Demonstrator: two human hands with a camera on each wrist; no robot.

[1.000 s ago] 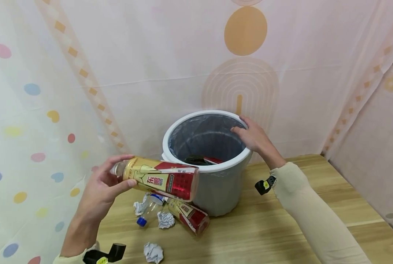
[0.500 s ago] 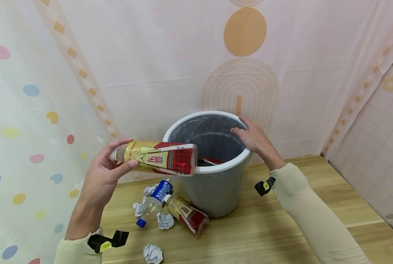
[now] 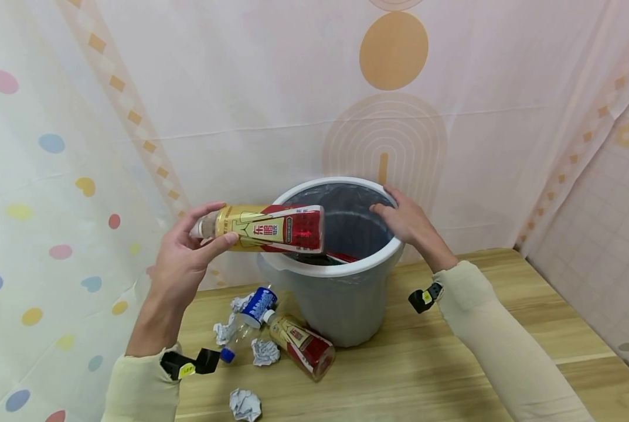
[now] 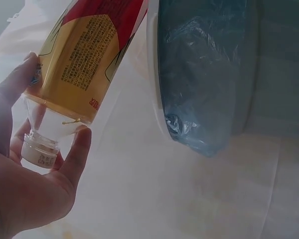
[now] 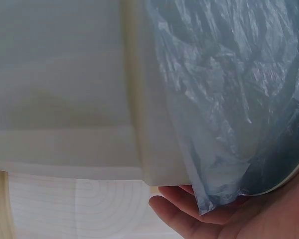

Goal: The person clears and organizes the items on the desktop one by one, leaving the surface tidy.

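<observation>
**Bottle held over the bin**

On the bench, below the left fingers: three paper balls, two bottles. Left hand fingers grip a third bottle, labelled "东鹏", its base over the bin. Right hand fingers curl over the rim.

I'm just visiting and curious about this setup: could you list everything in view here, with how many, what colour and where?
Bin: one, grey with a white rim and a blue-grey liner, at the back of the table.
Held bottle: one, gold and red, lying sideways over the bin's rim.
Lying bottle: one, gold and red, on the table by the bin's foot.
Clear bottle: one, with blue label and cap, lying beside it.
Paper balls: about four, white, crumpled, near the bottles.
Table: one, light wood.
Curtains: pale, with coloured dots and shapes, behind.
Left hand: grips the held bottle's neck.
Right hand: holds the bin's rim.
</observation>
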